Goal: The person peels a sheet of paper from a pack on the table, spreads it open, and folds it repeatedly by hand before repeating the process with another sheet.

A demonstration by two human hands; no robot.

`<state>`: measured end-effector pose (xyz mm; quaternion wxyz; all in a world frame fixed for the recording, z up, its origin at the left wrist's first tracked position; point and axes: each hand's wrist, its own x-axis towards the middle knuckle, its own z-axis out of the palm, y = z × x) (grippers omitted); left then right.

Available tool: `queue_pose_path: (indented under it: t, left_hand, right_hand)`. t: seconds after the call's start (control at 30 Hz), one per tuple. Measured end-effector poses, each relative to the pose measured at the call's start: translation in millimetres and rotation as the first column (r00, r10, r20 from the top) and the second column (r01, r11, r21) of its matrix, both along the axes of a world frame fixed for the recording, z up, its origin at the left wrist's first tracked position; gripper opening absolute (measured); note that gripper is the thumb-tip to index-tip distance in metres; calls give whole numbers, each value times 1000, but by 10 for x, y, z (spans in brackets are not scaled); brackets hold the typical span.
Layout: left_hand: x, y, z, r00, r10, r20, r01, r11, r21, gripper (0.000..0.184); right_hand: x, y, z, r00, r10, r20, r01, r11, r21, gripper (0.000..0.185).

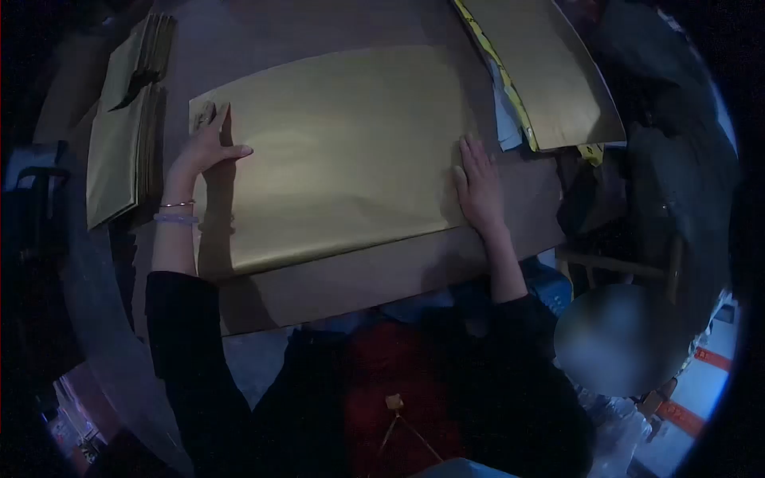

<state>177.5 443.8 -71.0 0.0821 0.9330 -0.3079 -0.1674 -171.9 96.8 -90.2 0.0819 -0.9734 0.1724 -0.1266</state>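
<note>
**Gold paper sheet [343,151] laid out flat, no pinch visible**

Left hand [209,150] was spread wide over the sheet's left side, thumb well apart from the fingers, nothing seen between them. Right hand [481,195] lay flattened at the right edge, fingers extended, thumb slightly off; contact only, no hold visible. Sheet sat between the two on the brown table [275,299], broad face up, near edge rounded, maybe a fold or just a curl.

Progress, judged from layout: smaller gold packets [115,171] stood piled at the left and looked already folded. The sheet in hand was spread out, larger than those. More gold sheets [546,72] lay at the right by a yellow wrapper [510,80] and looked unworked. Neither pile could be counted.

Hard to read: whether the middle sheet was one layer or several; its underside was hidden. Dark marks beside the left fingers were unclear, as was a dark form [137,86] among the packets. Right-hand pile ran off the top of the view. Light was dim, outer edges near black, and a round patch [613,338] at lower right was blurred out.
</note>
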Motion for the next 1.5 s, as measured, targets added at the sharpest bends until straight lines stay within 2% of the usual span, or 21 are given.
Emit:
queue_pose_path:
  t: [0.07,0.13,0.17,0.23,0.3,0.37,0.43,0.5,0.57,0.63,0.7,0.73,0.8,0.83,0.87,0.93,0.97,1.2,1.27,1.43,1.5]
  left_hand:
    - [-133,58,-31,991,-18,134,29,996,-80,102]
    - [-261,81,-85,994,32,105,-7,972,-233,93]
    - [-337,97,-134,985,25,171,22,962,-271,82]
    - [-536,28,-202,978,80,190,-26,962,-272,64]
    - [-920,-264,33,975,129,183,-99,981,-164,52]
    - [-1277,-490,-283,854,149,498,-95,987,-132,52]
    - [-1610,-775,-331,832,168,528,-97,982,-159,53]
    - [-2008,-1090,-152,821,125,557,-124,992,-39,46]
    - [-2363,-1441,-176,870,87,485,-66,996,-60,47]
    - [-2701,-1771,-294,900,41,434,64,973,-224,49]
    - [-2901,-2043,-247,959,-64,274,133,961,-242,49]
    - [-3010,-2116,-320,961,-63,268,130,962,-240,49]
    - [-3165,-2173,-363,862,-138,487,232,963,-137,51]
    - [-3196,-2152,-355,913,-124,388,240,934,-266,53]
    - [-3191,-2115,-361,916,-136,378,249,930,-270,53]
    - [-3123,-1962,-287,939,-135,315,257,886,-386,53]
    - [-3109,-1842,-212,959,-127,253,229,872,-431,52]
    - [-2852,-951,-82,974,-14,227,107,909,-402,53]
    - [-2764,-687,-54,952,103,287,-9,950,-311,54]
    - [-2566,-67,-105,897,295,329,-230,947,-222,55]
    - [-2507,154,-124,866,352,354,-305,935,-183,55]
  right_hand:
    - [11,22,28,1000,13,-6,-13,1000,15,48]
    - [13,-1,0,1000,-6,-18,7,1000,14,47]
    - [4,-5,1,1000,5,-11,-5,999,39,47]
    - [9,16,11,1000,14,-23,-13,999,39,47]
    - [9,19,37,999,11,-36,-10,999,33,47]
    - [16,27,65,998,0,-59,5,997,77,48]
    - [4,15,35,998,21,-53,-17,998,68,49]
    - [28,50,82,998,18,-56,-16,999,47,49]
    - [27,-32,-27,998,43,-48,-42,999,22,49]
    - [11,-46,-45,997,59,-39,-60,998,-10,50]
    - [19,-34,-35,997,59,-43,-59,998,0,49]
    - [13,-36,-46,998,49,-42,-49,999,1,49]
    - [22,-46,-71,998,48,-45,-49,999,-7,49]
    - [20,-55,-75,998,46,-41,-46,999,-16,48]
    - [16,-62,-71,998,32,-51,-33,999,-16,48]
    - [27,-23,-9,997,60,-38,-61,998,-19,48]
    - [22,-28,-23,998,54,-15,-54,998,28,48]
    - [27,84,73,999,24,-35,-23,999,43,47]
    - [29,50,28,999,28,-30,-28,1000,13,47]
    - [11,-89,-111,998,55,-25,-55,998,19,47]
    - [14,-113,-125,1000,14,-15,-14,1000,4,46]
